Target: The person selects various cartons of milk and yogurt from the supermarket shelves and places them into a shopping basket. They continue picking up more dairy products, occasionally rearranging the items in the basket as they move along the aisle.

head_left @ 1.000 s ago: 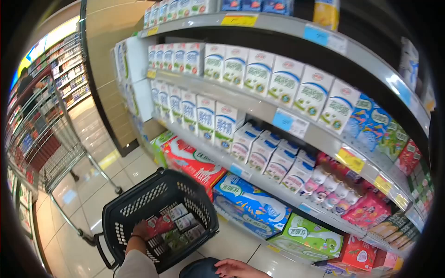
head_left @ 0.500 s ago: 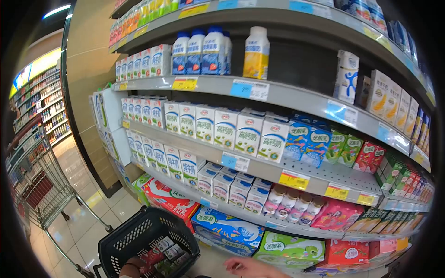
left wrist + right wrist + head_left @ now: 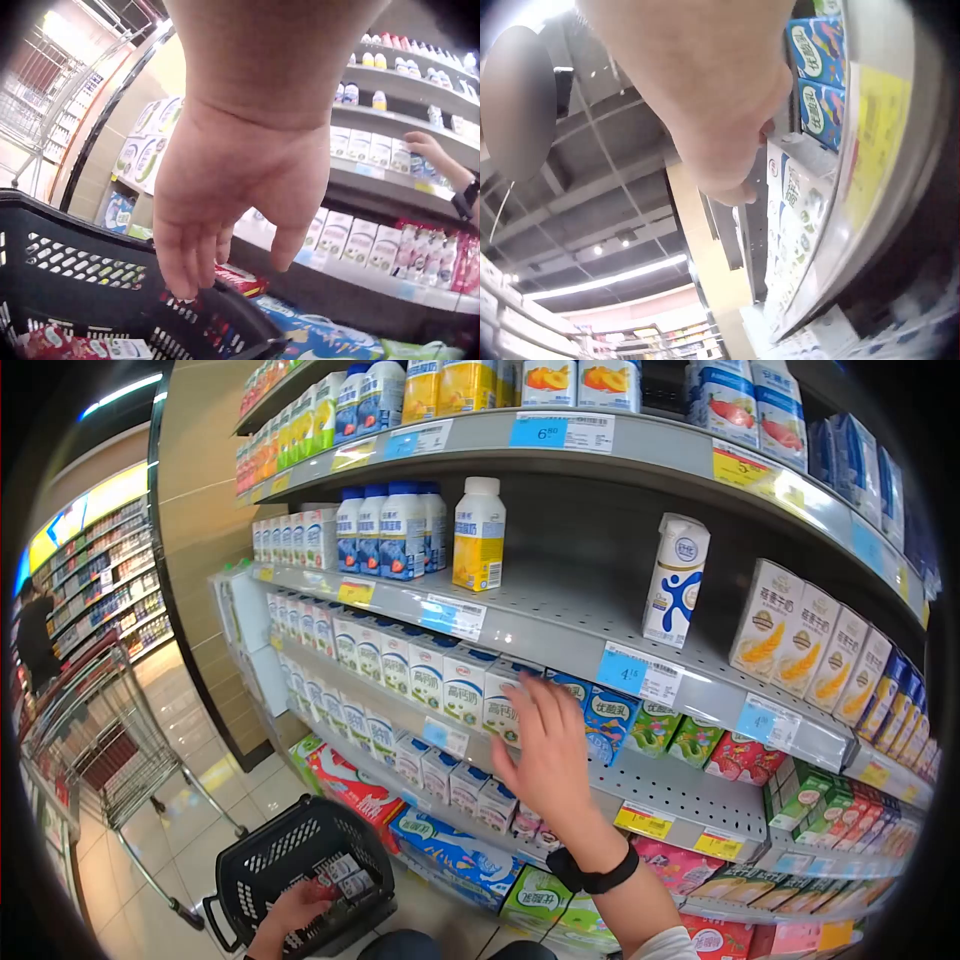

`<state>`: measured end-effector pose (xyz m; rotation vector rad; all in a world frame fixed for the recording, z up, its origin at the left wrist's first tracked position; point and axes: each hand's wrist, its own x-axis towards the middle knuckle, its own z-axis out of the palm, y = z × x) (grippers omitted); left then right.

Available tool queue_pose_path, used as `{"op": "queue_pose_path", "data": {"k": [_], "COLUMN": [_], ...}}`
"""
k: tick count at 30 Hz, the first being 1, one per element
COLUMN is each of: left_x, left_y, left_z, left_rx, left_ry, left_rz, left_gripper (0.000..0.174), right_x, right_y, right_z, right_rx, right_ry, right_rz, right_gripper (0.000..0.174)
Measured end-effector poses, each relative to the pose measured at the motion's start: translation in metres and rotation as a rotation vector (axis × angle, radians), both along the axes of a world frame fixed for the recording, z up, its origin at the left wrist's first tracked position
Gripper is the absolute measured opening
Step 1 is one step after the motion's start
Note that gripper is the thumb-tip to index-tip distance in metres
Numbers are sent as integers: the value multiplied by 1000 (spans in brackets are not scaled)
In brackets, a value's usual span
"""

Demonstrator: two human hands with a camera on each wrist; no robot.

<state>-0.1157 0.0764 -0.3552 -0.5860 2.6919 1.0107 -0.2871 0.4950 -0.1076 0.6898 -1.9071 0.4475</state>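
Note:
My right hand (image 3: 548, 755) is raised to the shelf, fingers extended at the end carton of a row of white milk cartons (image 3: 461, 690). In the right wrist view, its fingers are partly hidden behind the hand, close by the top of the end milk carton (image 3: 802, 176). Blue drink cartons (image 3: 612, 722) stand just right of that row. Low at the left, my left hand (image 3: 298, 910) hangs over a black shopping basket (image 3: 248, 860), fingers loosely extended and holding nothing in the left wrist view. Red and white cartons (image 3: 129, 349) lie inside the basket.
A yellow-labelled bottle (image 3: 480, 535) and a lone white carton (image 3: 677, 580) stand on the shelf above. Large drink boxes (image 3: 455, 855) line the bottom. A metal shopping cart (image 3: 130, 740) stands left of the basket, with a person (image 3: 38, 635) beyond it.
My right hand has risen from low by my knees to the milk cartons. My left hand has drawn back from the cartons in the basket. The view has turned up towards the shelves.

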Motion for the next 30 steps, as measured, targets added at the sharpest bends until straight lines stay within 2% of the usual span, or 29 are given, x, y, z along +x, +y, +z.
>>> {"op": "queue_pose_path", "data": {"k": [2, 3, 4, 5, 6, 7, 8, 10, 12, 15, 19, 28, 30], "left_x": [20, 20, 18, 24, 28, 26, 22, 23, 16, 14, 12, 22, 18], "left_y": [15, 19, 21, 32, 43, 56, 61, 72, 80, 92, 103, 123, 127], "left_z": [5, 7, 10, 23, 38, 61, 62, 60, 67, 80, 71, 58, 45], "left_rx": [172, 175, 183, 197, 251, 276, 348, 423, 509, 537, 630, 678, 670], "left_ry": [187, 194, 233, 256, 183, 137, 168, 187, 257, 294, 361, 314, 378], "left_rz": [-64, -50, -141, -227, -140, -143, -138, -110, -167, -190, -198, -242, -248], "left_gripper": [57, 57, 55, 53, 53, 55, 53, 52, 50, 49, 48, 45, 49], "right_x": [-4, -9, -15, -18, -19, -23, -28, -40, -50, -57, -55, -34, -29], "right_y": [-3, -3, -5, -7, -10, -11, -10, -8, -4, -1, -1, 4, 4], "right_z": [5, 10, 18, 24, 29, 35, 38, 42, 46, 46, 53, 53, 53], "right_rx": [-6, 19, 42, 51, 77, 101, 98, 139, 164, 163, 223, 137, 148], "right_ry": [-12, -33, -53, -64, -209, -342, -314, -343, -357, -342, -438, -372, -354], "right_rz": [-23, -114, -206, -189, -300, -419, -365, -327, -274, -259, -276, -103, -78], "right_gripper": [54, 60, 66, 66, 73, 80, 89, 93, 98, 95, 96, 84, 82]}}
